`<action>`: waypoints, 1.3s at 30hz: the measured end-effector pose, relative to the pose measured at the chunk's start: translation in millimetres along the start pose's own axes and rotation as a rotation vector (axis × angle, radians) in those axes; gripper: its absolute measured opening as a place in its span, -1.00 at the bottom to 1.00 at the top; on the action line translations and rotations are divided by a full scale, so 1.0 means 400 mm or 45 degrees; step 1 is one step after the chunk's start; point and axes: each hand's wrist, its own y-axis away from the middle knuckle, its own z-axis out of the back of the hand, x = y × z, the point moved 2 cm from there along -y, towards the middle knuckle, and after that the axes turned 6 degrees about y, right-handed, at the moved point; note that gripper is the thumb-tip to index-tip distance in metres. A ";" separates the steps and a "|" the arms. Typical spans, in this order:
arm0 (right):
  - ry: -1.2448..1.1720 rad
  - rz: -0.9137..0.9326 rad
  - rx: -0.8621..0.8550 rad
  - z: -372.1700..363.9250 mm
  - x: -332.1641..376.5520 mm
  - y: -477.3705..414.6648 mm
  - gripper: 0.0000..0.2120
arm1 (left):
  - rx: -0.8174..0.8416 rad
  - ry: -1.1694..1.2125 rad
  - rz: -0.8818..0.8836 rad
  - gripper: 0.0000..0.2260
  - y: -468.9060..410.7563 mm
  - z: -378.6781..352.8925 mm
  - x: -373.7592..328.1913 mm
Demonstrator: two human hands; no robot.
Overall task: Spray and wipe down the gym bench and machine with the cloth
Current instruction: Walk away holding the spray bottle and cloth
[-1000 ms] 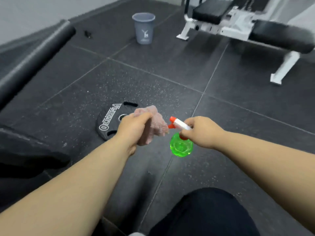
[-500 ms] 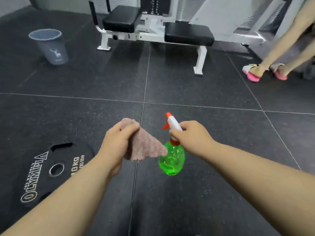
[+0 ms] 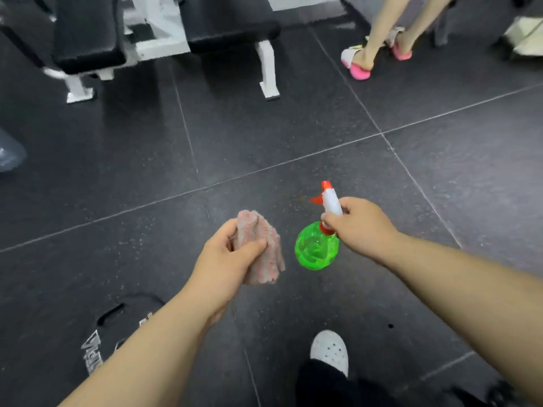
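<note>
compared with half a second back, the bench point(image 3: 88, 39) is seen closer and higher in the view, the grey bin point(image 3: 8, 154) is shoved out to the far left edge, and the weight plate point(image 3: 117, 324) is now found at the lower left, partly hidden behind the left forearm. the cloth point(image 3: 266, 251), pinkish and bunched up, is gripped in the left hand point(image 3: 223, 259), with the thumb laid across it and the loose end hanging down on the right side. the spray bottle point(image 3: 317, 248) is held by the right hand point(image 3: 363, 221), fingers curled round the white neck just above the green body, the orange nozzle pointed up and away. the two hands are kept near each other but apart, and the cloth and the bottle are not touching. both are carried in the air over the dark tiled floor point(image 3: 293, 127), well short of the bench. the bench's black pads are carried on a white frame point(image 3: 158, 33) with white feet on the floor. a white shoe point(image 3: 330, 351) with holes is seen at the bottom, below the bottle. at the top right, another person's feet in pink slippers point(image 3: 360, 71) are seen near the bench, though it's blurry up there.
</note>
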 end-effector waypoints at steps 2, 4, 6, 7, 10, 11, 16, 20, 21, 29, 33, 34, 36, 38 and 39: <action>-0.019 -0.009 0.052 0.138 -0.022 -0.008 -0.85 | 0.138 -0.091 -0.007 -0.75 -0.050 -0.109 -0.123; -0.055 -0.052 0.110 0.283 -0.075 -0.020 -0.82 | 0.222 -0.166 0.000 -0.75 -0.114 -0.252 -0.230; -0.106 -0.059 0.127 0.419 -0.153 -0.044 -0.83 | 0.306 -0.173 -0.018 -0.77 -0.192 -0.428 -0.325; -0.089 -0.051 0.150 0.457 -0.171 -0.046 -0.82 | 0.316 -0.157 -0.012 -0.78 -0.210 -0.485 -0.354; -0.038 -0.089 0.096 0.595 -0.292 -0.069 -0.78 | 0.410 -0.169 -0.038 -0.81 -0.287 -0.701 -0.424; -0.014 -0.110 0.069 0.640 -0.351 -0.082 -0.78 | 0.468 -0.181 -0.030 -0.81 -0.318 -0.780 -0.430; 0.052 -0.252 -0.082 0.813 -0.539 -0.145 -0.76 | 0.669 -0.276 -0.029 -0.80 -0.403 -1.018 -0.445; -0.082 -0.440 -0.236 0.948 -0.671 -0.166 -0.79 | 0.794 -0.314 0.012 -0.79 -0.475 -1.191 -0.467; -0.159 -0.484 -0.302 0.976 -0.710 -0.164 -0.81 | 0.862 -0.334 0.008 -0.79 -0.496 -1.245 -0.478; -0.340 -0.713 -0.461 1.081 -0.878 -0.127 -0.90 | 1.203 -0.644 -0.097 -0.81 -0.573 -1.566 -0.513; -0.335 -0.828 -0.409 1.148 -0.991 -0.093 -0.89 | 1.359 -0.693 -0.095 -0.81 -0.540 -1.765 -0.493; -0.339 -0.834 -0.387 1.162 -1.015 -0.084 -0.88 | 1.392 -0.704 -0.089 -0.81 -0.529 -1.808 -0.489; -0.330 -0.827 -0.358 1.204 -1.082 -0.075 -0.91 | 1.465 -0.692 -0.106 -0.80 -0.513 -1.913 -0.477; -0.329 -0.846 -0.343 1.228 -1.145 -0.064 -0.93 | 1.472 -0.722 -0.096 -0.77 -0.501 -2.002 -0.457; -0.333 -0.850 -0.353 1.243 -1.181 -0.055 -0.92 | 1.485 -0.735 -0.084 -0.76 -0.491 -2.050 -0.447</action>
